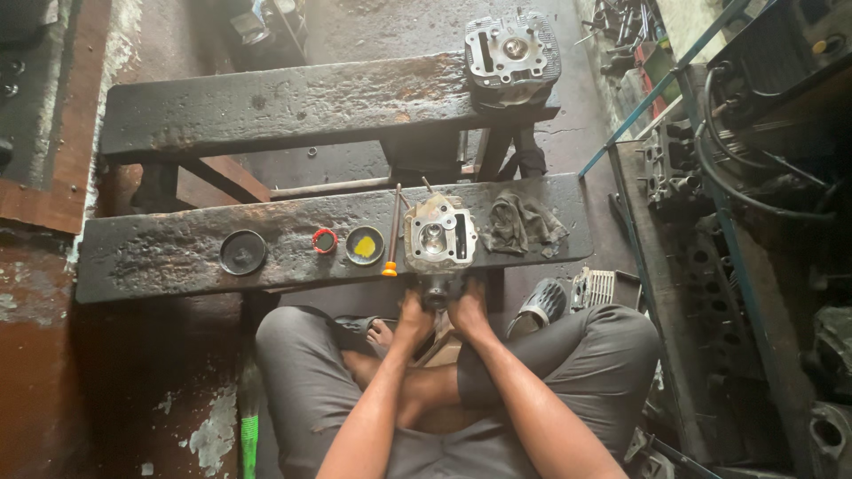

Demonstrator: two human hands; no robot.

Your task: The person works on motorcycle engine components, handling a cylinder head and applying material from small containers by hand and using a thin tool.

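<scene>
Both hands (441,312) gripping grimy grey cylinder head (438,238)

Both forearms reach forward, nearly parallel; left hand (414,317) and right hand (468,310) sit close together, fingers curled downward.

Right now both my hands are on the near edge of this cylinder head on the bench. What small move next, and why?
Probably reach the left hand to the orange-handled screwdriver lying just left of the cylinder head, while the right hand steadies the part. Both hands grip its near edge, which overhangs the plank, so I would not free both at once.
</scene>
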